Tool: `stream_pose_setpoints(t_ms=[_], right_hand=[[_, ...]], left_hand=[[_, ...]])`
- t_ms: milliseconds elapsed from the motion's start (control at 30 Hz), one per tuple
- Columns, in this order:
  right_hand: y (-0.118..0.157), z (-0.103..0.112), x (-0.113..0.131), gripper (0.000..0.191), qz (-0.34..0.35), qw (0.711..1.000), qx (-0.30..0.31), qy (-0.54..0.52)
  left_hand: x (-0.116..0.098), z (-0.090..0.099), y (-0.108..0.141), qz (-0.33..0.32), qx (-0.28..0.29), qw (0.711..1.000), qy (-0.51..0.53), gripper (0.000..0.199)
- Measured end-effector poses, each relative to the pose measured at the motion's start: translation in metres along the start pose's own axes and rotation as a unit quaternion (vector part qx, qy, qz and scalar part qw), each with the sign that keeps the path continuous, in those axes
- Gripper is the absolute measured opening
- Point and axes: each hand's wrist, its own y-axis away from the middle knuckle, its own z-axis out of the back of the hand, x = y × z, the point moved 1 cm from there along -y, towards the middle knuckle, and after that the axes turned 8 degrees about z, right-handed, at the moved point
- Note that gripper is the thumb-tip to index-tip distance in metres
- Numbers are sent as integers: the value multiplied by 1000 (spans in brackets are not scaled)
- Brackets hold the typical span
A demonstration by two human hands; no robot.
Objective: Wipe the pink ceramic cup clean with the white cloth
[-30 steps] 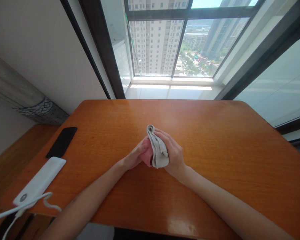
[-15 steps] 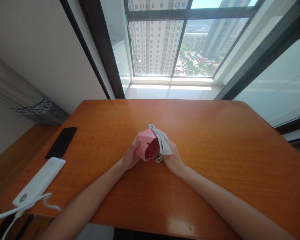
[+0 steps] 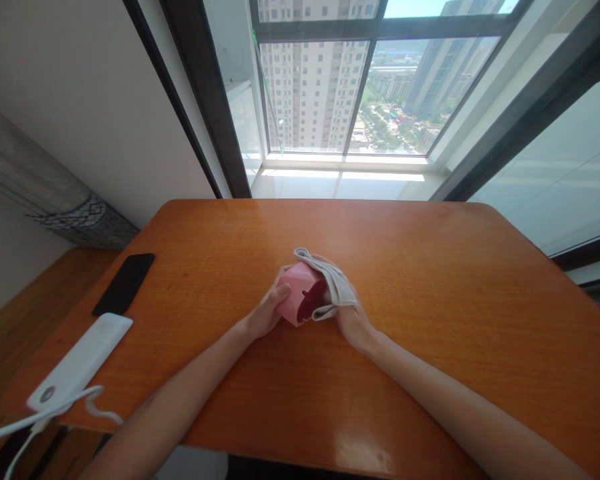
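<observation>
Above the middle of the wooden table (image 3: pixel 380 393), a pink, faceted hollow container (image 3: pixel 294 288) is held tilted, its dark opening facing right and toward me. My left hand (image 3: pixel 269 308) is closed around its left side, thumb along the near face. A folded light-grey cloth (image 3: pixel 336 285) lies in my right hand (image 3: pixel 353 323), pressed against the right side and rim of the container. Most of the right-hand fingers are hidden behind the cloth and container.
At the left edge of the table lie a black phone (image 3: pixel 124 283) and a white power bank (image 3: pixel 80 363) with a white cable (image 3: pixel 67 403) attached. A grey curtain (image 3: pixel 75 193) hangs at the left. Beyond the table's far edge is a window (image 3: pixel 343 155).
Both hands have shifted slightly to the right with the container and cloth. The cloth has fanned out further right, and its lower fold has turned toward the container's opening.
</observation>
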Motion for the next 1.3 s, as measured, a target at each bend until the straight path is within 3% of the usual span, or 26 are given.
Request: stream_pose_setpoints(t_ms=[100, 167, 300, 400, 533, 700, 800, 900, 1033, 1300], right_hand=[[-5, 8, 10, 52, 16, 999, 22, -34], [-8, 12, 18, 54, 67, 996, 54, 16], [-10, 13, 36, 82, 181, 961, 145, 153], [-9, 7, 48, 80, 229, 934, 183, 203], [-5, -2, 60, 66, 241, 927, 183, 220], [-5, -2, 59, 67, 235, 927, 184, 226], [-10, 1, 52, 69, 214, 938, 166, 217], [-13, 6, 42, 74, 185, 950, 140, 208], [-15, 10, 29, 67, 143, 970, 104, 168], [-8, 7, 21, 50, 112, 989, 36, 90]], left_hand=[[-1, -3, 1, -11, 21, 999, -27, 67], [-2, -5, 0, -32, 20, 998, -41, 58], [-3, -12, 1, -54, -12, 995, -79, 43], [6, -25, 13, -48, -67, 993, -83, 44], [21, -51, 40, -36, -161, 983, -84, 59], [15, -68, 44, -50, -160, 982, -91, 61], [3, -58, 28, -56, -127, 986, -91, 56], [-8, -37, 10, -57, -55, 993, -87, 54], [-9, -12, -1, -63, -10, 994, -90, 67], [1, -4, 1, -46, 49, 996, -63, 65]])
